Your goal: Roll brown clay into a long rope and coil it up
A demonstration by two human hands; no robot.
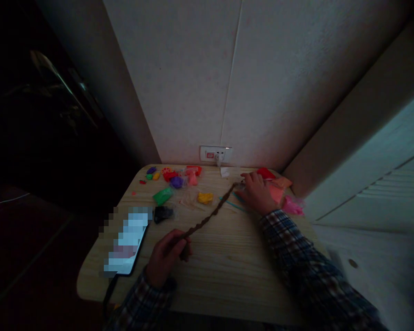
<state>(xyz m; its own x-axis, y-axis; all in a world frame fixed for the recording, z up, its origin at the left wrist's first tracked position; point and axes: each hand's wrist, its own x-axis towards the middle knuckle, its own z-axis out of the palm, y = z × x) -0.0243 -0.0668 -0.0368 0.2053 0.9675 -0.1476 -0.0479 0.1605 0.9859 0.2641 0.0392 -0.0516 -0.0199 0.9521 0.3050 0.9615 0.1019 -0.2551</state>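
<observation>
A long, lumpy strand of brown modelling clay (213,214) stretches slantwise above the wooden table (224,280), thinner in some places than others. My left hand (169,250) is closed round its lower, near end, at the table's front half. At the far end, the fingers of my right hand (257,192) pinch the strand, though the fingertips are partly hidden. Beneath and beside the right hand lie peach clay packets (278,189), a bright pink packet (294,205) and thin blue-green sticks (232,203).
A lit phone (129,243) with a cable lies at the left. Behind it are black (163,214), green (163,196), yellow (205,197) and purple (176,182) clay packets, with small coloured shapes (152,176) farther back. A wall socket (215,153) holds a plug.
</observation>
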